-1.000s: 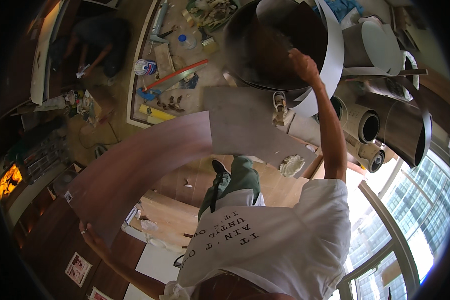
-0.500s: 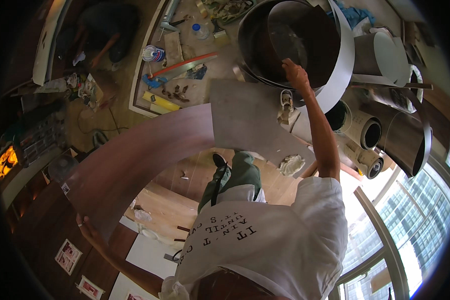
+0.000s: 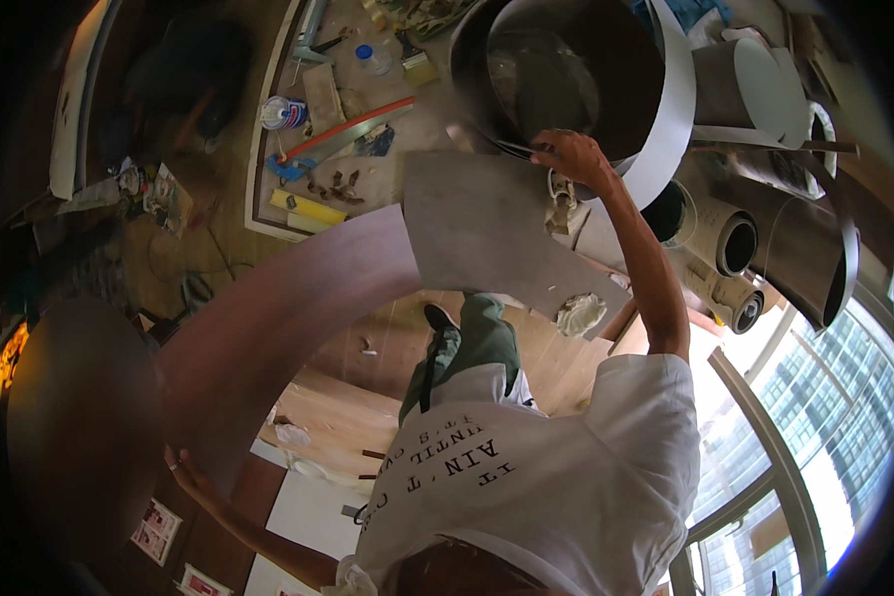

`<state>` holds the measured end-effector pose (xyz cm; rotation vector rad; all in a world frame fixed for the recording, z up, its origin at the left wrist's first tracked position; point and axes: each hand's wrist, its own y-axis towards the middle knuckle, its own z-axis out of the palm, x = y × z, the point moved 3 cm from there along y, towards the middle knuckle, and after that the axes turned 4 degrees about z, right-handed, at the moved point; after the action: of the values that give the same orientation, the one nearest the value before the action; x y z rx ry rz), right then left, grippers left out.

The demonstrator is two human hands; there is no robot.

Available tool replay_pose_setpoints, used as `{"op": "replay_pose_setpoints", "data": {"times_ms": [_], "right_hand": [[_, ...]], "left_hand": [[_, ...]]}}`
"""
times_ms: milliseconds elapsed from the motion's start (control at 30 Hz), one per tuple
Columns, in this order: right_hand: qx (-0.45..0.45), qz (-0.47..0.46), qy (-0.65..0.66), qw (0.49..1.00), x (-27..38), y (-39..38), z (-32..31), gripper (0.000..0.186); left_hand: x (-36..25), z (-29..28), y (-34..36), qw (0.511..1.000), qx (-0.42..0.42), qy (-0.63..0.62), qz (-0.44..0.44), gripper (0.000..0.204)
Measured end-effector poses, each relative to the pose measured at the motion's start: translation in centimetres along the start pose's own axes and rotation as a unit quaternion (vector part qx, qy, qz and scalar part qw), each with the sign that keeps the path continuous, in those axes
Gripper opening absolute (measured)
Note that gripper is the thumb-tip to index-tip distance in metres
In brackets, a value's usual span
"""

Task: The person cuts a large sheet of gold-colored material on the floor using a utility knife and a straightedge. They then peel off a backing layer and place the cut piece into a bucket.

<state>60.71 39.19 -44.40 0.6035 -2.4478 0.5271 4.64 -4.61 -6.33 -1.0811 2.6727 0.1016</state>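
Observation:
A long brown flexible sheet point(image 3: 298, 278) curves from the middle down to the lower left. My left hand point(image 3: 191, 475), with a ring on one finger, grips its lower edge. At the top stands a big roll of sheet point(image 3: 673, 109), dark inside and pale outside. My right hand point(image 3: 571, 159) is closed at its near rim, by a thin light strip or edge; which one it holds is hard to tell. Below that hand a grey-brown flat sheet point(image 3: 487, 214) meets the brown sheet's end. A crumpled whitish lump point(image 3: 580, 314) lies on its near corner.
Rolled sheets point(image 3: 737, 246) lie at right, near a large window point(image 3: 815, 417). Farther back are a yellow bar point(image 3: 308, 207), a red-edged long tool point(image 3: 348, 129), a can point(image 3: 282, 112) and a blue-capped bottle point(image 3: 372, 60). A blurred dark rounded shape point(image 3: 84, 427) fills the left; another person point(image 3: 189, 79) crouches beyond.
My right hand has slid left and slightly down along the roll's rim. A large dark rounded shape has come up at the left. The view has shifted a little.

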Motion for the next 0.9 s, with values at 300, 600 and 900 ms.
{"op": "replay_pose_setpoints", "data": {"times_ms": [300, 600, 900], "right_hand": [[-0.104, 0.038, -0.037, 0.993, -1.9, 4.4, 0.8, 0.023], [-0.108, -0.076, -0.098, 0.986, -2.7, 4.1, 3.1, 0.046], [-0.015, 0.04, -0.108, 0.993, -3.0, 2.7, 3.3, 0.045]], "left_hand": [[-0.6, 0.0, 1.9, 0.999, 0.004, 0.053, -0.005, 0.043], [-1.1, 1.8, 3.9, 0.997, 0.012, 0.078, -0.028, 0.043], [-3.4, 3.6, 5.4, 0.996, 0.009, 0.072, -0.044, 0.043]]}}
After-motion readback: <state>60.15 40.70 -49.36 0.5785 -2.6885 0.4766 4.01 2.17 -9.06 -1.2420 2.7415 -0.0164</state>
